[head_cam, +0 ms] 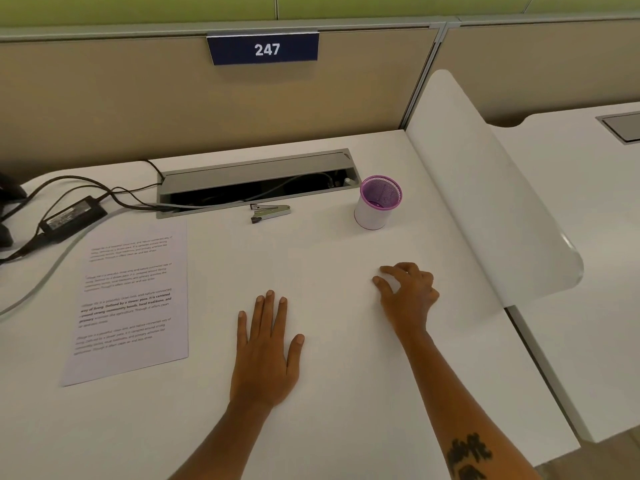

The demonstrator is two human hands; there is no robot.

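My left hand [266, 348] lies flat on the white desk [329, 393], palm down, fingers straight and together. My right hand [408, 292] rests further right with its fingers loosely curled, fingertips touching the desk, holding nothing. A printed sheet of paper [131, 303] lies to the left of my left hand. A small metal stapler [270, 213] lies beyond both hands near the cable tray. A purple mesh pen cup [377, 202] stands upright beyond my right hand and looks empty.
An open grey cable tray [256, 183] is sunk into the desk's back edge. A black power adapter [72, 214] and several cables lie at the far left. A white curved divider [485, 188] bounds the desk on the right. A sign [265, 49] reads 247.
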